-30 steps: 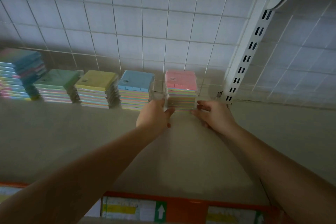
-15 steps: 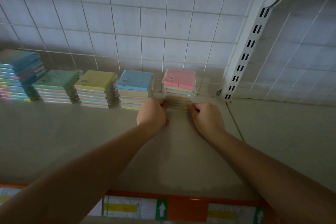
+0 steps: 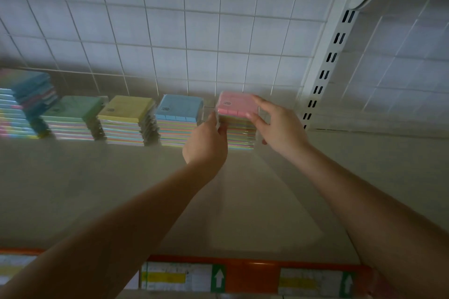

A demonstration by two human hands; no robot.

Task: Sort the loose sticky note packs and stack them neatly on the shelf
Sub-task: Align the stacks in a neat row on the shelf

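A stack of sticky note packs with a pink top pack [image 3: 233,107] stands at the right end of a row at the back of the shelf [image 3: 121,189]. My left hand [image 3: 206,143] grips the stack's left side, with its thumb on the front and its fingers hidden behind. My right hand [image 3: 279,126] touches the top pack's right side with straight, spread fingers, the thumb at the front corner. To the left stand a blue-topped stack [image 3: 179,109], a yellow-topped stack [image 3: 126,109], a green-topped stack [image 3: 73,108] and a taller mixed stack [image 3: 21,104].
A white wire grid [image 3: 170,31] backs the shelf. A slotted white upright [image 3: 325,73] rises just right of the pink-topped stack. An orange price rail with labels [image 3: 243,272] runs along the shelf's front edge.
Both hands have risen from the base of the pink-topped stack to its upper packs. My right hand has opened its fingers around the top pack.
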